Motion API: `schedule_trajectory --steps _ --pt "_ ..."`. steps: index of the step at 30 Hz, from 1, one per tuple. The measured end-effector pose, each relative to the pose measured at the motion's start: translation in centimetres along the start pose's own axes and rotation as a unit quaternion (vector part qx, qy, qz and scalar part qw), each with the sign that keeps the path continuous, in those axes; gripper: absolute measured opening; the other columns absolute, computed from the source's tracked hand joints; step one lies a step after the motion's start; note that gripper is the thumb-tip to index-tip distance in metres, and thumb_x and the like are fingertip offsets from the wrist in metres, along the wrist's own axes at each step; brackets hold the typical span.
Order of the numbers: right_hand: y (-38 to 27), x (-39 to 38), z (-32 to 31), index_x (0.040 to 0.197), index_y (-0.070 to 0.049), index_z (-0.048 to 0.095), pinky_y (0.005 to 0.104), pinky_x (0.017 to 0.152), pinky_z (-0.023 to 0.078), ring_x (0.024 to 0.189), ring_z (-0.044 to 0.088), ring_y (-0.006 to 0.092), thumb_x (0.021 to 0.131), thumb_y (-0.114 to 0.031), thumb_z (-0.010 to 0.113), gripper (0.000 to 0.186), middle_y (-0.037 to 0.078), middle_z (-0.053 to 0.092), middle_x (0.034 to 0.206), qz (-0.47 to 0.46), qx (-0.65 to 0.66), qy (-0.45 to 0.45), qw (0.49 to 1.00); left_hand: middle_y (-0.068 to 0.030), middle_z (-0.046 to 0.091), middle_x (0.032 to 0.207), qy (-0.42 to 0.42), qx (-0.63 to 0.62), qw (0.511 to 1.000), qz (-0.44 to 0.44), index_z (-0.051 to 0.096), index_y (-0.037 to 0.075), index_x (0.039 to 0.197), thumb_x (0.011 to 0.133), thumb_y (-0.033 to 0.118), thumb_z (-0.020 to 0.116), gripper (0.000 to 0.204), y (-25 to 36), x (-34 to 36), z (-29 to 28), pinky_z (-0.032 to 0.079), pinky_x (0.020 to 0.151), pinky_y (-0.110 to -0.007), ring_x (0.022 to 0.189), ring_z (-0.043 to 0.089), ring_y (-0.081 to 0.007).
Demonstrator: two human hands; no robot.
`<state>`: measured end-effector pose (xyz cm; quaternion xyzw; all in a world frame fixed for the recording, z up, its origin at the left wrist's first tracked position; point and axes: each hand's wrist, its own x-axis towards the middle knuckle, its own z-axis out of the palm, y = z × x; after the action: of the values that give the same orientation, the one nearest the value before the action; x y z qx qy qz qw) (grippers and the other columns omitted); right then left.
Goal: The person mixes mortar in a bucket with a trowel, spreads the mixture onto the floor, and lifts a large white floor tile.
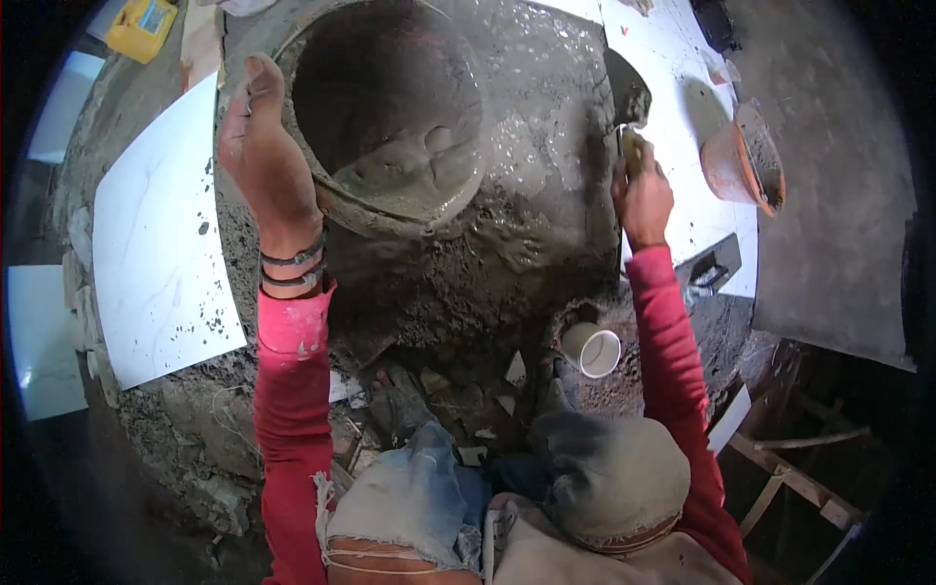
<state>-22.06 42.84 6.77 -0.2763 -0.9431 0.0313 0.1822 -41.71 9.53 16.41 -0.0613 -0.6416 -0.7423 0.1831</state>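
My right hand (645, 205) curls round the trowel (630, 93) handle, right of soft, wet mortar (556, 117). My left hand (275, 166) is at the left rim of the bucket (375, 222), grip unclear; likely heavy and slippery, best held by that rim.

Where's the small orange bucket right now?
In the head view, the small orange bucket is on the right side, at the white tile's right edge, just right of the right hand.
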Motion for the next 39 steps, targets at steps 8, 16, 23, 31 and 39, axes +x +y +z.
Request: schedule_trajectory --steps 8,16,23,31,39 --pt "-5.8 -0.7 -9.4 0.123 -0.005 0.056 0.0249 0.066 0.049 0.075 0.058 0.0074 0.091 -0.011 0.066 0.034 0.005 0.065 0.084 -0.027 0.376 -0.026 0.926 0.0004 0.064 0.092 -0.02 -0.009 0.999 0.029 0.067 -0.007 0.108 0.097 0.029 0.06 0.038 0.0 0.1 0.9 0.042 0.082 -0.023 0.088 0.052 -0.0073" --pt "-14.3 5.7 -10.4 0.109 -0.01 0.067 0.0332 0.057 0.052 0.065 0.067 0.0276 0.081 -0.021 0.071 0.031 0.013 0.07 0.09 -0.291 -0.017 -0.143 0.946 0.0045 0.055 0.083 -0.096 0.035 0.995 -0.008 0.064 -0.004 0.097 0.098 0.028 0.059 0.033 1.1 0.1 1.2 0.039 0.073 -0.02 0.079 0.047 -0.0071" --pt "-14.4 11.0 -6.3 0.111 -0.006 0.069 0.0248 0.045 0.042 0.049 0.055 0.0076 0.086 -0.024 0.071 0.03 0.004 0.066 0.066 -0.244 0.372 -0.463 0.767 -0.0057 0.066 0.107 -0.052 0.038 0.998 -0.021 0.064 -0.006 0.116 0.097 0.022 0.06 0.034 1.6 1.2 -0.6 0.043 0.094 -0.027 0.101 0.056 -0.0102" --pt "-15.4 11.9 -3.4 0.115 -0.013 0.069 0.0189 0.036 0.037 0.042 0.047 0.0031 0.091 -0.033 0.068 0.032 0.004 0.066 0.067 -0.136 0.461 -0.475 0.737 -0.0105 0.062 0.118 0.072 -0.108 0.986 -0.104 0.056 -0.009 0.125 0.098 0.023 0.055 0.041 0.1 6.4 -4.7 0.044 0.095 -0.029 0.105 0.057 -0.0156" --pt "-14.1 23.2 -2.6 0.118 -0.015 0.067 0.0156 0.033 0.036 0.039 0.046 0.0028 0.095 -0.028 0.061 0.027 0.005 0.069 0.071 -0.109 0.437 -0.338 0.826 -0.0148 0.062 0.119 0.132 -0.038 0.989 -0.063 0.055 -0.01 0.122 0.101 0.03 0.049 0.046 -0.6 7.3 -7.5 0.046 0.093 -0.033 0.102 0.06 -0.0209"
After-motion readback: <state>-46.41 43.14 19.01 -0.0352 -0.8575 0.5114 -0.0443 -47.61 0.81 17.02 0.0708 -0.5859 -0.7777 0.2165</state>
